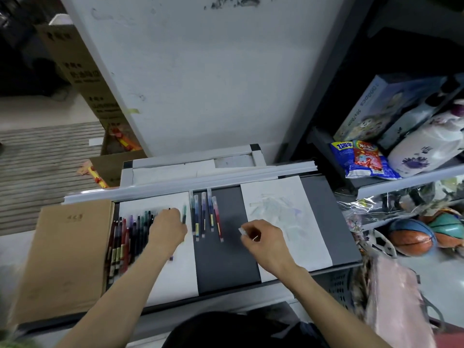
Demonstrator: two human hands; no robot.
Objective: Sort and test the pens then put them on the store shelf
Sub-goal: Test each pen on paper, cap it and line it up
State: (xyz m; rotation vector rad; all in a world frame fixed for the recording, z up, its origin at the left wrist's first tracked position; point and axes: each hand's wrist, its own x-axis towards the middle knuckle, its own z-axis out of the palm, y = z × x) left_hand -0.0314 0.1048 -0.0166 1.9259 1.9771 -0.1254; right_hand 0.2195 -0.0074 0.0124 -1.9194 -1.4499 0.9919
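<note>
The unsorted pens (125,237) lie bunched on the left white sheet (175,277), toward the worktop's (226,267) left edge. Their long axes run from near edge to far edge. The left hand (167,229) sits over the bunch's right side and is the nearer of the 2 hands. Blur hides its fingertips, so I cannot tell whether it grips a pen or only touches them. A green pen (184,214) lies just beside it. The right hand (263,241) pinches what looks like a small clear cap (241,231). The sorted row (206,214) lies between the hands, parallel to the bunch. The scribbled test sheet (283,217) lies toward the right edge.
</note>
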